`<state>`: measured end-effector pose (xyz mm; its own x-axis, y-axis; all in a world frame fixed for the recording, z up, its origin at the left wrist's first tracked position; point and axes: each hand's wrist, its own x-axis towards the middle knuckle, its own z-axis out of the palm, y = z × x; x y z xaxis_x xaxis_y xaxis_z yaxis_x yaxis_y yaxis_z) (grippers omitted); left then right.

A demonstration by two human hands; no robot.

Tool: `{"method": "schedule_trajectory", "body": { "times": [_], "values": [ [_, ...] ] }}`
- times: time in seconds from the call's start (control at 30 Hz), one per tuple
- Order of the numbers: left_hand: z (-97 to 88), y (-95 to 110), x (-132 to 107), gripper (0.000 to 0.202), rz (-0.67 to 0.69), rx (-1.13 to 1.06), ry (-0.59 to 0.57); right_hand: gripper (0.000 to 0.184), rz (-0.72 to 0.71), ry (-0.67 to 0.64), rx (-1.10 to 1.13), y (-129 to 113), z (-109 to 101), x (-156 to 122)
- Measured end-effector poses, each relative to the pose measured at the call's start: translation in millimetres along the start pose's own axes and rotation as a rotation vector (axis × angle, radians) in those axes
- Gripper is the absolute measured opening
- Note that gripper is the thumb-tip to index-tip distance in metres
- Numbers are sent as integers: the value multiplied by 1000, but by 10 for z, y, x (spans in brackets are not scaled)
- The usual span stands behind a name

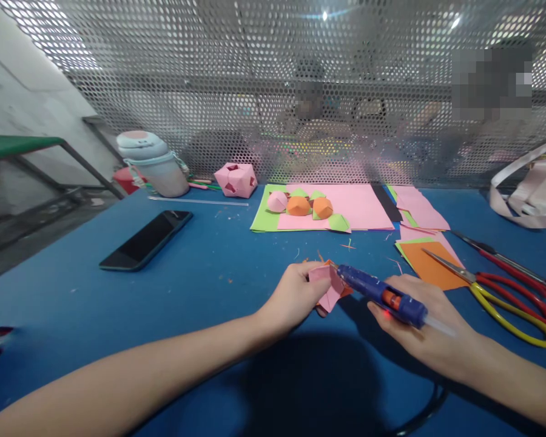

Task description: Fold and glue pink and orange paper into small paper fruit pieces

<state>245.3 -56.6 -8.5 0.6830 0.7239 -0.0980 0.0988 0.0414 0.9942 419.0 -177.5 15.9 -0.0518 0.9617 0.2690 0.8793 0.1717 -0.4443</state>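
My left hand (295, 292) pinches a piece of folded pink and orange paper (328, 297) above the blue tabletop. A blue hot glue gun (377, 291) is gripped in my right hand (430, 321), with a clear glue stick poking out of its rear end. Its nozzle touches or nearly touches the upper edge of the folded paper; the exact contact is too small to make out. Past my hands, several small folded paper pieces (299, 205) in pink, orange and green rest on pink and green paper sheets (355, 203).
Scissors with red and yellow handles (495, 291) lie partly on orange paper squares (430, 264), beside a red-handled cutter (509, 264). A phone (148, 240), a lidded cup (153, 164), a pink paper ball (236, 179) and a clear glue stick (198, 201) are to the left. A perforated metal panel (264, 91) borders the back.
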Motion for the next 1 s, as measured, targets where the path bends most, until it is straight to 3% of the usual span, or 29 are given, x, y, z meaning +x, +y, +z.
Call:
{"method": "schedule_trajectory", "body": {
  "times": [0.47, 0.6, 0.8, 1.0],
  "values": [
    [-12, -2, 0, 19, 20, -65, 9, 23, 14, 32, -37, -26, -37, 8],
    [-28, -19, 12, 18, -1, -133, 38, 18, 60, 123, 70, 9, -6, -11],
    [-58, -31, 31, 17, -51, -239, 56, 23, 233, 261, 179, 238, 71, 88],
    [-50, -14, 12, 21, -68, -267, 57, 36, 223, 179, -19, 509, 207, 227]
  ]
}}
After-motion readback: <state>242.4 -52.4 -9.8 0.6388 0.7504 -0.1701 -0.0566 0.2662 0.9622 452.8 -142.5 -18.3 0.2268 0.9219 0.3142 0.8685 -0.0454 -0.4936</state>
